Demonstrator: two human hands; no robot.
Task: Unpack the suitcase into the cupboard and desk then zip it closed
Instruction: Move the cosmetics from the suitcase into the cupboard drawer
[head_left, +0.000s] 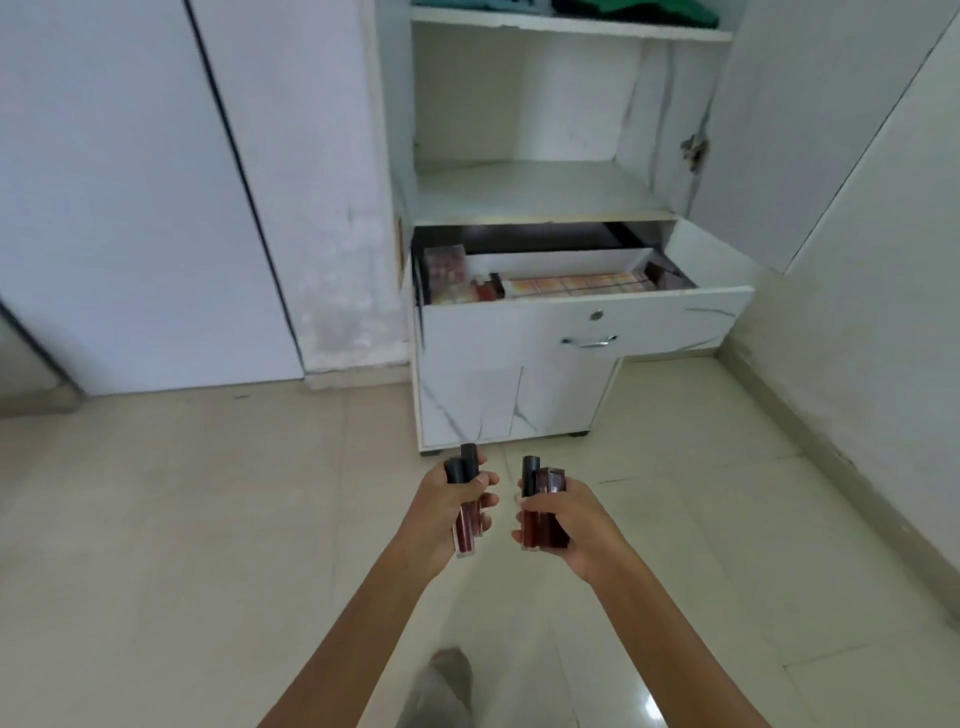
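Observation:
My left hand (441, 512) grips two lip gloss tubes (466, 512) with black caps and dark red bodies. My right hand (569, 525) grips more dark red cosmetic tubes (543, 522), one with a black cap. Both hands hover above the floor, in front of the white cupboard (519, 400). Its drawer (587, 322) is pulled open and holds a checked box (574, 285), a clear case of small pink items (447, 270) and red cosmetics (485, 287). The suitcase is out of view.
The shelf (535, 192) above the drawer is bare. Folded green clothes (639, 10) lie on the top shelf. The cupboard door (831, 130) stands open at the right. A white door (130, 208) is at the left. Beige floor tiles (208, 545) lie underfoot.

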